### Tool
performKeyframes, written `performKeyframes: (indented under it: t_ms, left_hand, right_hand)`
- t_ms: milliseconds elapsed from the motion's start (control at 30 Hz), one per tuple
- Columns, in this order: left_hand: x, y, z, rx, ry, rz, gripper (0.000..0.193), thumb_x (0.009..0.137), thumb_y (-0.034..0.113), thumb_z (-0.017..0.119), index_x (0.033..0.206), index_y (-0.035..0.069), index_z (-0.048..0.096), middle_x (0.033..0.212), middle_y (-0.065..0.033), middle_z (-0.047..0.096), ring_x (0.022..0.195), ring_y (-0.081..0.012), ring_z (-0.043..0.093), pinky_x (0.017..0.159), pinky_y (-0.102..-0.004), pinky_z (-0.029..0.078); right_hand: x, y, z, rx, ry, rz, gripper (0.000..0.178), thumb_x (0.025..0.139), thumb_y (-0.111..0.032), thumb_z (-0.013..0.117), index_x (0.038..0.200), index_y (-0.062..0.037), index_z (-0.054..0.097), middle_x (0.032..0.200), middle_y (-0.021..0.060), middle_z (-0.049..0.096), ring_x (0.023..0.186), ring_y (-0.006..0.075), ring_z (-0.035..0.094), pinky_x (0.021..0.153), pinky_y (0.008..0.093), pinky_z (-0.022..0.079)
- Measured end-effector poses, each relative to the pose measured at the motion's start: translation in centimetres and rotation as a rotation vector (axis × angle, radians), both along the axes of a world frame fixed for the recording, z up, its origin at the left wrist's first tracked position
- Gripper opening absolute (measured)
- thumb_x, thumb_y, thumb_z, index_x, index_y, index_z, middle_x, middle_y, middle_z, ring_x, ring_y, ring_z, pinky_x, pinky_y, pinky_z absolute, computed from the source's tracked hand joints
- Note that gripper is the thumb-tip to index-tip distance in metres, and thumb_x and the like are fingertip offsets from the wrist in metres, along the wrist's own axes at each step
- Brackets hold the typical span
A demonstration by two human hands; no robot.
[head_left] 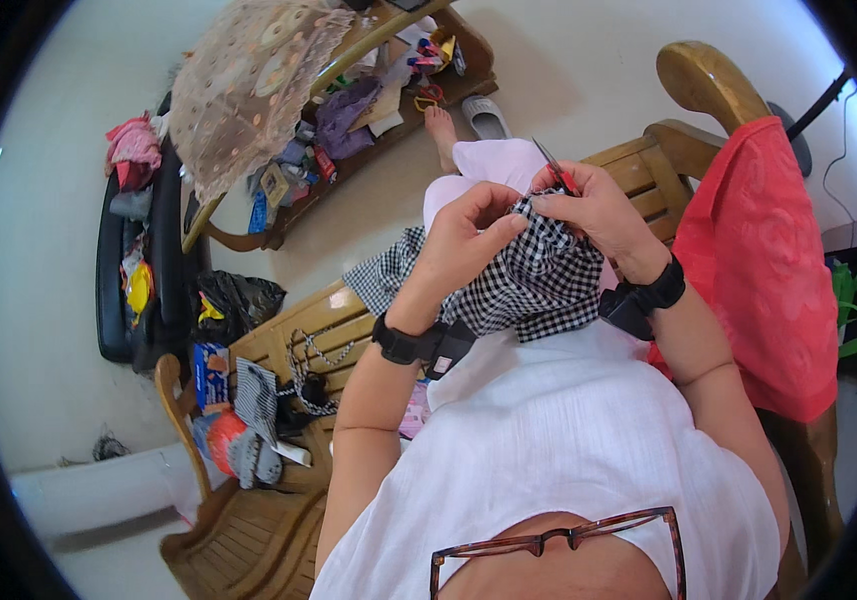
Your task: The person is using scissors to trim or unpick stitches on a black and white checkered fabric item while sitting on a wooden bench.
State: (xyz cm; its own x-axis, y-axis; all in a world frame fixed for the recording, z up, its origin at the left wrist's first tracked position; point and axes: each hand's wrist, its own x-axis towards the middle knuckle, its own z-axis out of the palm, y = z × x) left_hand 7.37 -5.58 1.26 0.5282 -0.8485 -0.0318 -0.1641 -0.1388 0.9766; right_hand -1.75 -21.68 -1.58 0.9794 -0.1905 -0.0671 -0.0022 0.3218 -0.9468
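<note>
A pair of brown-framed glasses hangs at the white shirt's neckline. Above the lap, the left hand pinches the edge of a black-and-white checked cotton cloth, fingers narrow. The right hand grips small red-handled scissors at the cloth's top edge. A red lace fabric drapes the wooden bench; pale floor lies open beyond.

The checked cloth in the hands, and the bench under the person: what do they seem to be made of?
The checked cloth looks like thin woven fabric, probably cotton: black and white checks, matte, with soft folds where the left hand and right hand pinch it. The bench seems to be varnished wood: brown slats with a glossy shine on its curved armrest.
</note>
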Motion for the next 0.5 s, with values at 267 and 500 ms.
performKeyframes:
  t_ms: [267,500]
  left_hand:
    - [-4.8,4.5,1.7,-0.273,0.093,0.121,0.009,0.086,0.011,0.054,0.087,0.002,0.055,0.076,0.0055,0.052,0.072,-0.0025,0.045,0.065,-0.0163,0.037]
    - [-7.6,7.0,3.0,-0.363,-0.167,0.168,0.007,0.086,0.008,0.052,0.088,0.001,0.054,0.079,0.0053,0.05,0.073,-0.0023,0.042,0.066,-0.016,0.036]
  right_hand:
    - [-4.0,1.1,3.9,-0.254,-0.118,0.198,0.015,0.076,-0.017,0.061,0.087,-0.0066,0.059,0.064,-0.0075,0.049,0.048,-0.0011,0.036,0.041,0.015,0.025]
    - [-6.5,3.5,8.5,-0.386,-0.228,0.224,0.011,0.074,-0.013,0.061,0.081,-0.0077,0.053,0.061,-0.007,0.046,0.046,-0.0008,0.035,0.04,0.0154,0.025]
